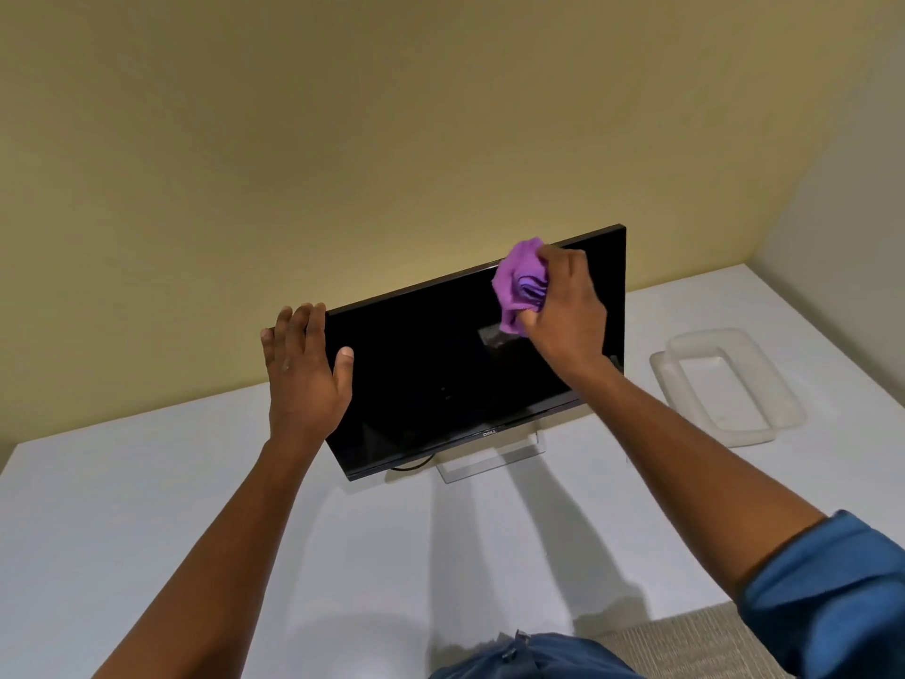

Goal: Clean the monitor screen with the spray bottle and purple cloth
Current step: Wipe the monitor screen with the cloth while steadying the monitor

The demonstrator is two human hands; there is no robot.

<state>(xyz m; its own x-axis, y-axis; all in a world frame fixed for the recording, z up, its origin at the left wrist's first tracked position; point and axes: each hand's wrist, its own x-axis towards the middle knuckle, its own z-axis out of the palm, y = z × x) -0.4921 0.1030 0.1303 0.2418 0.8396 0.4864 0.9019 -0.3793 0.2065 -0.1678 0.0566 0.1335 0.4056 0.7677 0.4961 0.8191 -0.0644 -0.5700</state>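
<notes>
Monitor (455, 379) stands on bench (147, 507), long axis left-right. Right hand (563, 311) fingers clamp cloth (519, 286) on its upper-right corner; unwiped screen runs leftward toward left hand (303, 374), fingers spread, bracing left edge.

left hand (302, 370): fingers straight, arm extended | right hand (563, 306): fingers curled, gripping

Monitor (440, 365) stands mid-table, close before the wall (343, 139). Table (147, 507) open in front of it and to its left. To its right, white tray (729, 384) occupies the surface.
</notes>
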